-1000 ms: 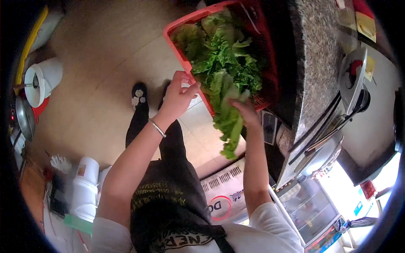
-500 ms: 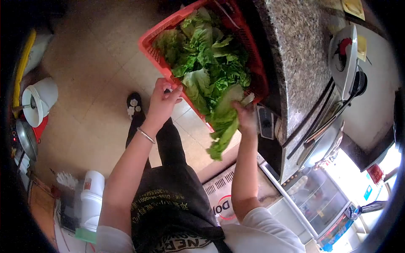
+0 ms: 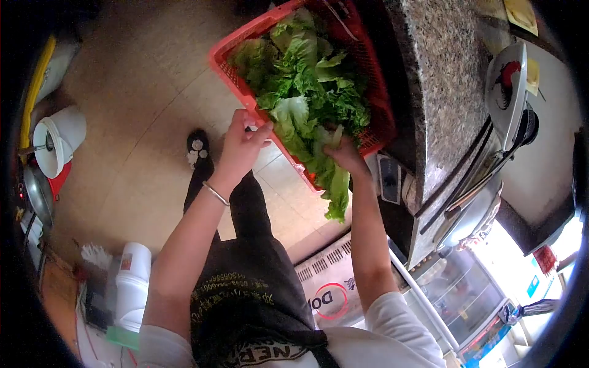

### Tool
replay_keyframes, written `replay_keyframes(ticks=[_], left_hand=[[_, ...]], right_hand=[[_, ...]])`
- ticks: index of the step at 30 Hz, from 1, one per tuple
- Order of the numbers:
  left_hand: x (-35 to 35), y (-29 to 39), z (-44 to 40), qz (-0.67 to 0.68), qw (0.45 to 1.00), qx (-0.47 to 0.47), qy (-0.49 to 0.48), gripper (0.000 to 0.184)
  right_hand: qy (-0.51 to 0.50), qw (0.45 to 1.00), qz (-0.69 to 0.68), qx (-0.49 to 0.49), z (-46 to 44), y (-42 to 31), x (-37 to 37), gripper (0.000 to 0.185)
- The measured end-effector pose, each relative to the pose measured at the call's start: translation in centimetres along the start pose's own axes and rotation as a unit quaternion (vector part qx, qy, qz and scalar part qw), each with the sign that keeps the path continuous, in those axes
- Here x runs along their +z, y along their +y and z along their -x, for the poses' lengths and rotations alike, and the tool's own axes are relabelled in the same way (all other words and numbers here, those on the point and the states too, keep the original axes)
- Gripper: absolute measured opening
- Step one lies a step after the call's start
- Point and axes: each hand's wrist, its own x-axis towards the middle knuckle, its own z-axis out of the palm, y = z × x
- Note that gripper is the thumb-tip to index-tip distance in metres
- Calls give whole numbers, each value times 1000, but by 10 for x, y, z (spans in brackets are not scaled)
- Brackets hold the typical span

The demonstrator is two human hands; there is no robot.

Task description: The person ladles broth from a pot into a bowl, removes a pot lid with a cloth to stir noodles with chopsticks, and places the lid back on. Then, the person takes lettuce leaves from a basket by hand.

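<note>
A red plastic basket (image 3: 244,92) is tilted in front of me, heaped with loose green lettuce (image 3: 294,73). My left hand (image 3: 244,136) is closed at the basket's near left rim, thumb and fingers on its edge. Over the near right corner of the basket, my right hand (image 3: 347,157) grips a long lettuce leaf (image 3: 337,195). Part of that leaf lies among the other leaves, and its frilly end hangs over the rim. The right fingertips are partly hidden by the leaf.
A granite counter (image 3: 451,92) runs along the right, with a rooster-patterned bowl (image 3: 498,92) beyond it. On the left stand a white bucket (image 3: 67,132) and a white container (image 3: 133,276). A cardboard box (image 3: 328,294) sits below, next to a glass-topped cabinet (image 3: 457,291).
My right hand has moved the lettuce leaf slightly up and in over the basket's corner, and the leaf now hangs straighter. My left hand stays at the rim.
</note>
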Motion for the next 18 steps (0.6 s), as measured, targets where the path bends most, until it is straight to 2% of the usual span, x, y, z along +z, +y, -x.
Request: replay_keyframes(ticks=[1, 3, 4, 6, 7, 10, 12, 13, 14, 16, 18], left_hand=[[0, 1, 0, -1, 1000, 2, 1, 55], [3, 1, 1, -5, 1000, -2, 17, 53], [3, 2, 1, -5, 1000, -4, 20, 53], [4, 4, 1, -9, 1000, 0, 5, 54], [5, 3, 2, -9, 1000, 1, 6, 54], [5, 3, 0, -12, 1000, -3, 27, 54], [3, 0, -2, 2, 1000, 8, -7, 51], [5, 5, 0, 4, 1000, 9, -3, 51], [10, 14, 3, 2, 1000, 0, 2, 46], [16, 20, 4, 0, 1000, -6, 9, 40], [18, 21, 3, -20, 1000, -18, -1, 32]], right_hand=[[0, 1000, -1, -3, -1, 0, -1, 58], [-107, 992, 67, 16, -3, -1, -1, 67], [-110, 992, 67, 17, -7, 3, 0, 67], [-82, 982, 162, 56, -19, 10, 2, 38], [-83, 982, 162, 56, -19, 11, 3, 38], [-31, 991, 133, 8, -13, -4, -3, 37], [9, 996, 92, 10, 26, -45, -22, 66], [6, 996, 94, 8, 34, -30, -23, 66], [83, 993, 80, 28, 41, -6, -23, 50], [160, 984, 65, 44, 59, -7, -24, 36], [168, 971, -160, -63, 83, -51, -33, 37]])
